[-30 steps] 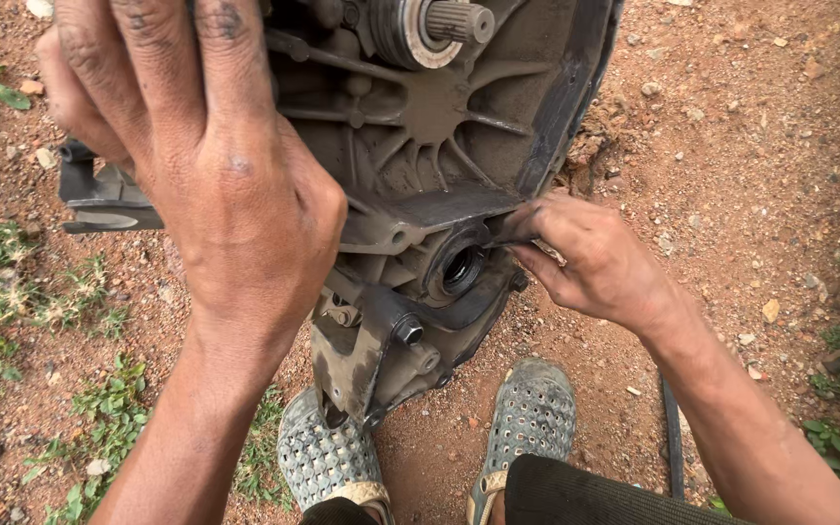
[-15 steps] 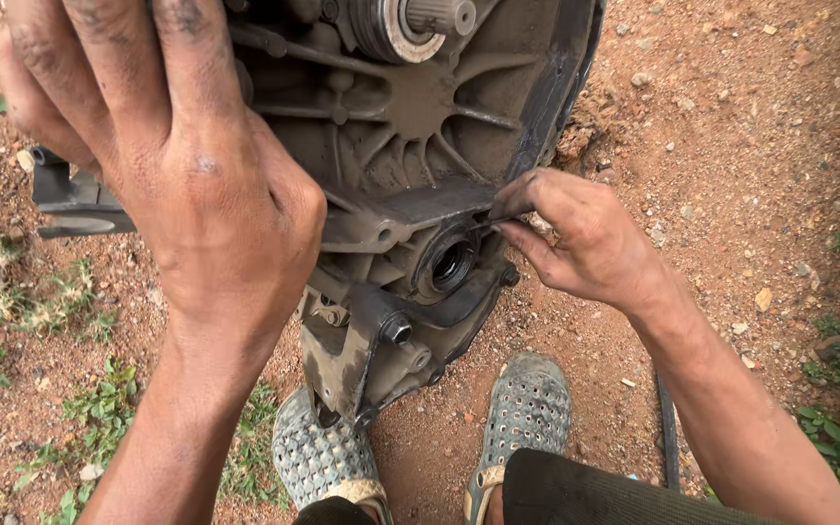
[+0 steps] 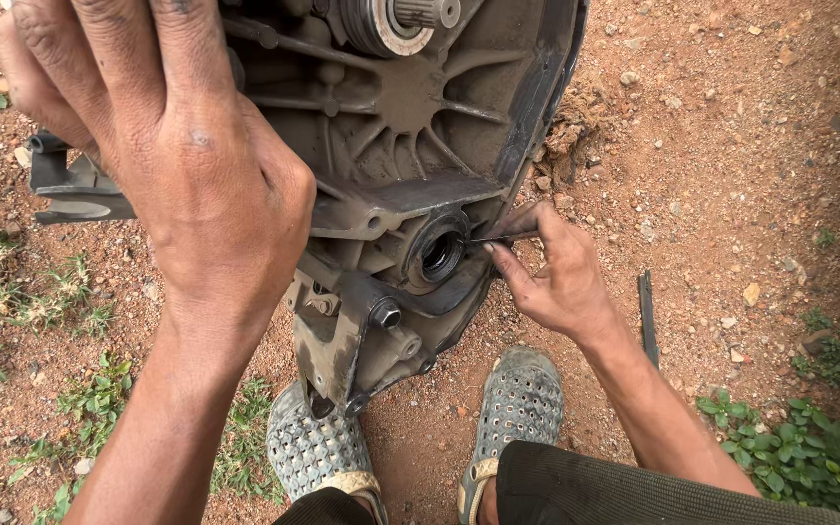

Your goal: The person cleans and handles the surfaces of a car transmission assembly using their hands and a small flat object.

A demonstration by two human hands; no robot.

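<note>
The gearbox housing (image 3: pixel 410 146) stands on edge on the bare dirt ground (image 3: pixel 731 146), its ribbed inner face toward the camera and its lower end resting just beside the person's two perforated clogs (image 3: pixel 522 399). The left hand (image 3: pixel 177 165) lies spread over the upper left of the casting at about 10 o'clock, fingers apart and pressing flat to steady it rather than clamped around anything. The right hand (image 3: pixel 551 277) sits at 3 o'clock of the round seal bore (image 3: pixel 437 253), fingertips pinched together on a thin dark metal pick (image 3: pixel 498 238) whose tip points into the bore's rim.

The likeliest trouble, as I judge it, is the pick slipping: the tool is slim, the hold is only a fingertip pinch, and a sudden release could drive the point across the bore's lip and score it, or send the knuckles into the sharp cast ribs. A second risk is the housing itself. It balances on soft, pebbly soil with only one flat palm bracing it, so a hard sideways pry could tip it toward 6 o'clock, onto the feet. Grit is a third concern: loose red soil lies close to the open bore and could fall in. A dark flat bar (image 3: pixel 647 316) lies on the ground at 4 o'clock, apart from both hands.
</note>
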